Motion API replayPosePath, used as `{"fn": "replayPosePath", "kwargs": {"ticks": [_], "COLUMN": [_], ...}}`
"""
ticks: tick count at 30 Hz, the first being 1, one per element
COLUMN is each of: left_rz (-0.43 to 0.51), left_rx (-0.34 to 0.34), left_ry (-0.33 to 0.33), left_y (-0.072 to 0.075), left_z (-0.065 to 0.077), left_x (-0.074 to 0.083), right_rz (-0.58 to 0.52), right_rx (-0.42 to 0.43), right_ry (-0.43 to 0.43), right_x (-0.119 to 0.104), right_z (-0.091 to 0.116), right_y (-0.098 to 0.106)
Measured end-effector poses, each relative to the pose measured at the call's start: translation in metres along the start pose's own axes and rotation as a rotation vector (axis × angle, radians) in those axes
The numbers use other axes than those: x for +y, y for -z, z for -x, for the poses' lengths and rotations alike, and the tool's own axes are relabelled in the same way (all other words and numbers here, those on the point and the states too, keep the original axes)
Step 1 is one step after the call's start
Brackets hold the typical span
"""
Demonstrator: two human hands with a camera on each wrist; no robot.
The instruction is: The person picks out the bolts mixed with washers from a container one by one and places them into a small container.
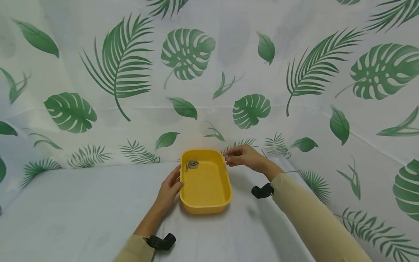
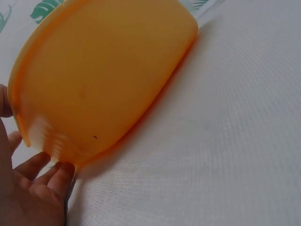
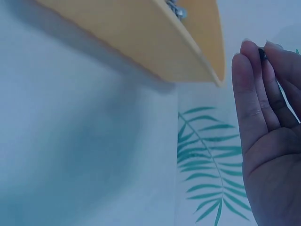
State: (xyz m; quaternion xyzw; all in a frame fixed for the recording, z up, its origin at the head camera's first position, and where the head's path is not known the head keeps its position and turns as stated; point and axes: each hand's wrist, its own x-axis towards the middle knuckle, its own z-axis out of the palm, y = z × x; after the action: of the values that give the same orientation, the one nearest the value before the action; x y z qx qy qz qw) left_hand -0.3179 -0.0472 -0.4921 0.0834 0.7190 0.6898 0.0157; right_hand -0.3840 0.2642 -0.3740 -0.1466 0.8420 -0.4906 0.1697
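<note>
A yellow plastic tray [image 1: 204, 185] with high walls stands on the white-covered table. My left hand [image 1: 170, 185] holds its left side, thumb at the rim and fingers against the outer wall [image 2: 103, 80]. Several small grey metal pieces [image 1: 192, 165], some rod-like, lie together in its far left corner. Past the tray's right rim, my right hand [image 1: 243, 157] pinches a small piece [image 3: 262, 54] between thumb and fingertips. That piece looks shiny in the head view and dark in the right wrist view; its kind is mostly hidden by the fingers.
The white table cover [image 1: 88, 211] spreads around the tray. Directly behind the tray and along the right rises a white cloth [image 1: 226, 43] printed with green leaves. Both wrists wear a black camera mount, one visible on the right wrist [image 1: 262, 191].
</note>
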Motion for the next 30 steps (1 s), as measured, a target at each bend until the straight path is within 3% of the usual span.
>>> {"fn": "replayPosePath", "kwargs": {"ticks": [11,18,30], "left_rz": [-0.013,0.007,-0.035], "left_rx": [0.001,-0.005,0.013], "left_ry": [0.021,-0.001,0.016], "left_y": [0.005,0.001,0.002], "left_z": [0.000,-0.003,-0.002], "left_x": [-0.001,0.003,0.001], "right_rz": [0.077,0.120,0.153], "right_rx": [0.070,0.121,0.158], "right_ry": [-0.038,-0.056,-0.082], "right_x": [0.007,0.007,0.027], "right_z": [0.012,0.020,0.030], "right_y": [0.030,0.056,0.092]}}
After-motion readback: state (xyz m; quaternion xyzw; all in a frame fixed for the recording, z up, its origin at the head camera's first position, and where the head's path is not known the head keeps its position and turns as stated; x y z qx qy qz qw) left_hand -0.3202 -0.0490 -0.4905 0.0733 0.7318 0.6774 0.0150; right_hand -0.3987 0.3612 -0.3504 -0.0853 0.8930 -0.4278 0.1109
